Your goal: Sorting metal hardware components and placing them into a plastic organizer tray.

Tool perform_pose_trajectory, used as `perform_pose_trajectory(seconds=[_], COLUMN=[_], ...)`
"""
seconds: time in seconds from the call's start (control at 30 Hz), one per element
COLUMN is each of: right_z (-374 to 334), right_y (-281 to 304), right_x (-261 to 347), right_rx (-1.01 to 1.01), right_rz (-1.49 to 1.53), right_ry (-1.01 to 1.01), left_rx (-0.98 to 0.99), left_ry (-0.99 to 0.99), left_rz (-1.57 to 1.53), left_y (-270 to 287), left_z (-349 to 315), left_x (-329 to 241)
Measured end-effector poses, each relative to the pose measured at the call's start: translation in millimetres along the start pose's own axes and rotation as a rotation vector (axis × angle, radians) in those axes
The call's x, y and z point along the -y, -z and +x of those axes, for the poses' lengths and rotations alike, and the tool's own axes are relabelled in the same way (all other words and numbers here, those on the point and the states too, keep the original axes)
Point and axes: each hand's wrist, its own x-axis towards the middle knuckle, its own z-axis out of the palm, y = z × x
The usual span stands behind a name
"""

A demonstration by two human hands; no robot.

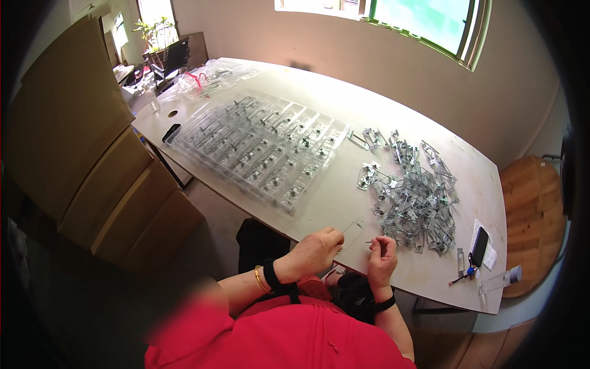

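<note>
My left hand [319,247] is closed at the near table edge, its fingertips at one end of a thin, pale rectangular frame [353,228]. This frame looks like bent wire and is too faint to make out fully. Just to its right, my right hand [382,253] is pinched shut on a small thin pin-like piece [370,242], whose tip points left. Beyond my right hand lies a large tangled pile of silver metal brackets [418,200]. Clear plastic trays [270,200] at the left hold rows of similar metal parts in their compartments.
Tall cardboard boxes [123,209] stand left of the white table [329,215]. At its right end lie a black phone [479,246], a clear bottle [501,280] and a small screwdriver-like tool [461,278]. Clear plastic bags [212,77] lie at the far left. A round wooden board [531,224] leans at right.
</note>
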Motion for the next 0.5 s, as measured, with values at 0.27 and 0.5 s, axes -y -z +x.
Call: perform_pose_trajectory(seconds=[0.27, 0.5], right_z=[1.7, 1.5], right_y=[-1.5, -0.2], right_x=[-1.2, -3.8], right_rx=[-0.01, 0.0], right_rz=[0.007, -0.008], right_ry=[0.025, 0.017], left_rx=[-0.296, -0.536], left_ry=[-0.081, 0.075], left_rz=[0.086, 0.22], left_y=[92.3, 183.1], left_z=[22.2, 57.5], left_x=[-26.9, 15.1])
